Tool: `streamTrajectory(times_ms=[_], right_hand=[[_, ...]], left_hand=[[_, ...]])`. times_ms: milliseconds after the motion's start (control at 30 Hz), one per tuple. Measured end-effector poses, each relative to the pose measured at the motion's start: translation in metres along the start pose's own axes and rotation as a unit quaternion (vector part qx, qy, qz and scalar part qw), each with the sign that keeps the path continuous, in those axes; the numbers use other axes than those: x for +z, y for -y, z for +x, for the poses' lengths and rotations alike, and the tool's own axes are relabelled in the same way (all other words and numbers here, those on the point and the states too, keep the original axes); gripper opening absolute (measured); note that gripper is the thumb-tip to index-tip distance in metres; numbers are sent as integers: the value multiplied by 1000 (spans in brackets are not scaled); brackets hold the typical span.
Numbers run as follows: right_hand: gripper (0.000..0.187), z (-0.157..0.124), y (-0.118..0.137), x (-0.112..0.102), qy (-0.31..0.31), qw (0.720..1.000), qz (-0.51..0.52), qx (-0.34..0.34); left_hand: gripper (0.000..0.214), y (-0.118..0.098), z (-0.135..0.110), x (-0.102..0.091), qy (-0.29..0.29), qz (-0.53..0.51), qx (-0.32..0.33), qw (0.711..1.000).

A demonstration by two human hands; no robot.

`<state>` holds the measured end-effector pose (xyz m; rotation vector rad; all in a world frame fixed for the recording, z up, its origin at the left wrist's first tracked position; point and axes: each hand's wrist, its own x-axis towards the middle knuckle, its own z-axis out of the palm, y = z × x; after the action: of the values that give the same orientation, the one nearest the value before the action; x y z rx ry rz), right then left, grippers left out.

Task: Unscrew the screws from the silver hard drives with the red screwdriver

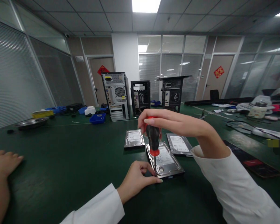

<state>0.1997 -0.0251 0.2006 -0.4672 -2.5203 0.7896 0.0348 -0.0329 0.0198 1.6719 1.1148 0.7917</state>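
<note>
My right hand [170,121] grips a screwdriver [152,138] with a black and red handle from above. The screwdriver stands nearly upright, its thin shaft reaching down to the near left corner of a silver hard drive [164,157]. Around the lower end of the shaft, my left hand [140,179] pinches with thumb and index finger at that corner. Whether a screw sits under the tip is hidden by the fingers. Just behind lie a second hard drive [134,139] to the left and a third hard drive [179,144] to the right, both label up.
Another person's hand [4,163] rests on the green table [67,161] at the left. Computer cases [116,96] stand at the back. A blue tray [97,118] and a metal dish [32,123] lie at back left; a dark phone-like slab [252,160] lies right.
</note>
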Motion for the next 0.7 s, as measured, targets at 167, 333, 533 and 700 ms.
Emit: streamTrajectory(times_ms=[167,333,533,700], right_hand=[[22,-1,-3,-3,14,999,14,-38],[21,-1,-2,-5,3,998,-26,-48],[16,-3,-1,-5,49,997,48,-37],[17,-4,-1,-5,73,991,102,-50]], left_hand=[[31,-1,-2,-2,13,-16,-6,1000],[35,-3,-3,-5,22,-6,-21,1000],[35,-6,-3,-7,47,0,-24,999],[34,-4,-1,-8,72,2,-12,997]])
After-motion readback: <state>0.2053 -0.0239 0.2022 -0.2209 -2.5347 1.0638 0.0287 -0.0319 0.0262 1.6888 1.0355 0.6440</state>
